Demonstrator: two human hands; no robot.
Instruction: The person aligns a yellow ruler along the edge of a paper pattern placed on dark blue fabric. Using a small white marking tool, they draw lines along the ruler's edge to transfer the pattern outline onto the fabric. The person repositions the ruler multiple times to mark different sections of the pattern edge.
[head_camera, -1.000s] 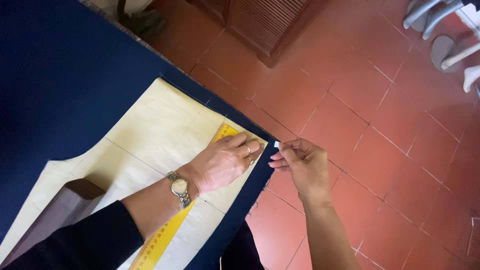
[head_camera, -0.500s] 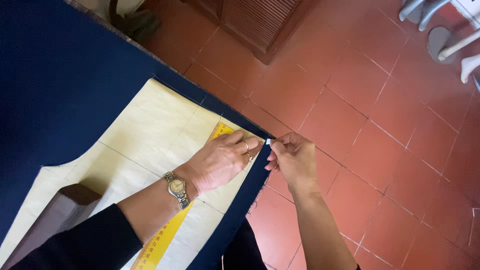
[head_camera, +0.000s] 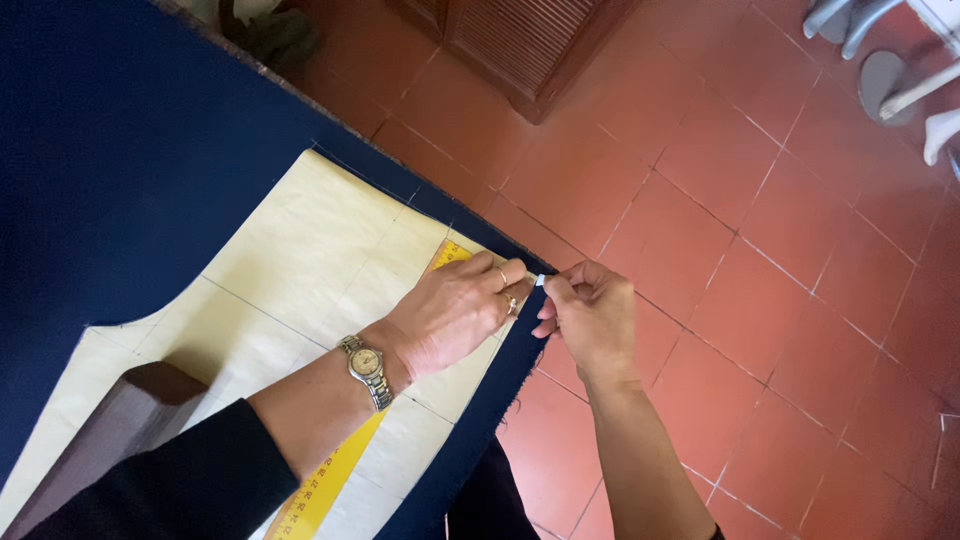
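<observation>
Item: we're pressing L hand (head_camera: 455, 312), fingers flat together, on yellow ruler (head_camera: 330, 470) over cream pattern paper (head_camera: 300, 250) w/ navy fabric (head_camera: 120, 150) beneath, soft, limp, while R hand (head_camera: 590, 315) at 3 o'clock is pinching small white chalk (head_camera: 540, 280), likely brittle, at fabric edge.

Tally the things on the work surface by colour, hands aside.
Navy: 1, fabric
Cream: 1, paper pattern
Yellow: 1, ruler
Brown: 1, wooden block
White: 1, small chalk-like piece, in the right hand grip
Total: 5
</observation>
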